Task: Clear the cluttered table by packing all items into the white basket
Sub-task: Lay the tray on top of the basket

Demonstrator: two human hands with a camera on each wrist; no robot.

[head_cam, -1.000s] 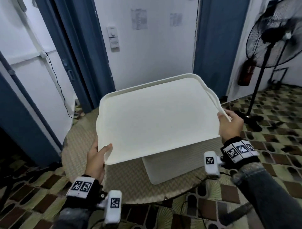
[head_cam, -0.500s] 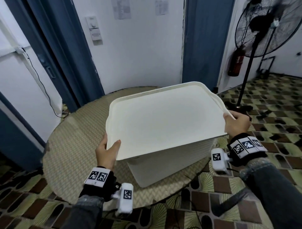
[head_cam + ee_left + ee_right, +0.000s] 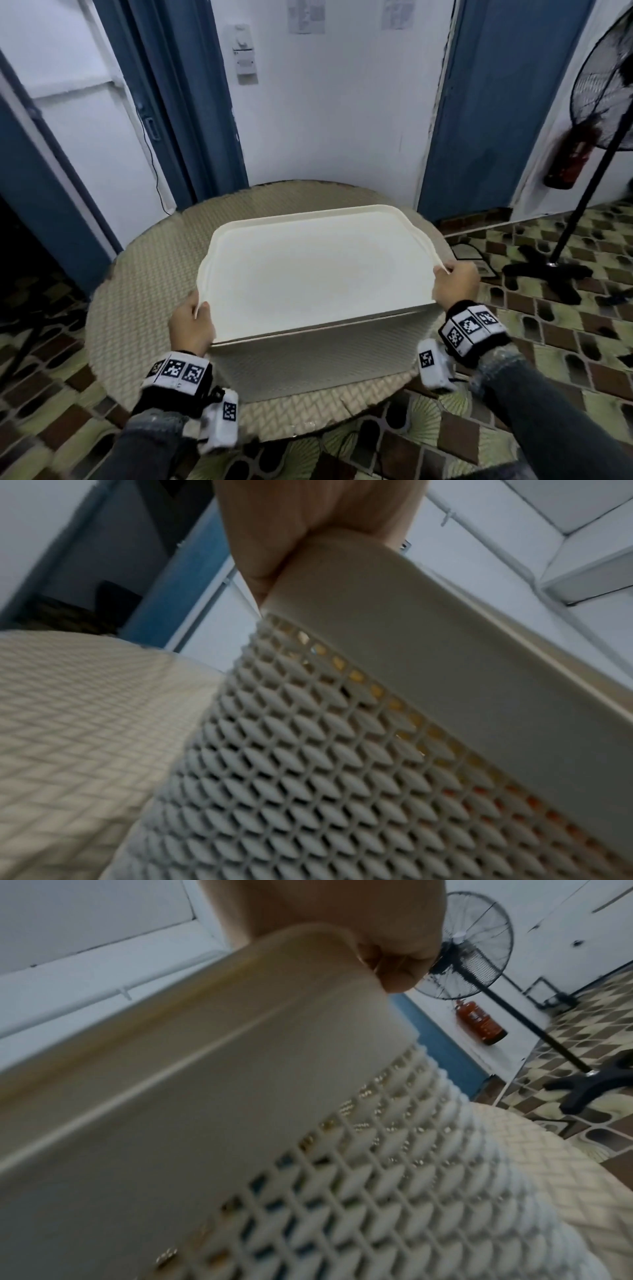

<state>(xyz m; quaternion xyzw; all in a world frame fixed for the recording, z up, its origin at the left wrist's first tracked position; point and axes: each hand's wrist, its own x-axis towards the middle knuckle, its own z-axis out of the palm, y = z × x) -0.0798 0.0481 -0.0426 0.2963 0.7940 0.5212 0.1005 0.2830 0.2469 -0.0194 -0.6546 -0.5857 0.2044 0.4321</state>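
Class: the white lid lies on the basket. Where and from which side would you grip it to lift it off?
Grip the lid at its two short ends, coming in from the left and right. Its rim flares out past the basket there, probably leaving room for fingers beneath, where the left hand and right hand hold it.

White basket (image 3: 318, 363) stands on round woven table (image 3: 144, 281), lattice wall facing camera. Flat lid (image 3: 315, 270) lies on its rim. Left hand (image 3: 190, 327) grips lid corner at 8 o'clock; right hand (image 3: 455, 284) grips corner at 3 o'clock. Standing fan (image 3: 603, 99) and red extinguisher (image 3: 568, 154) at 2 o'clock.
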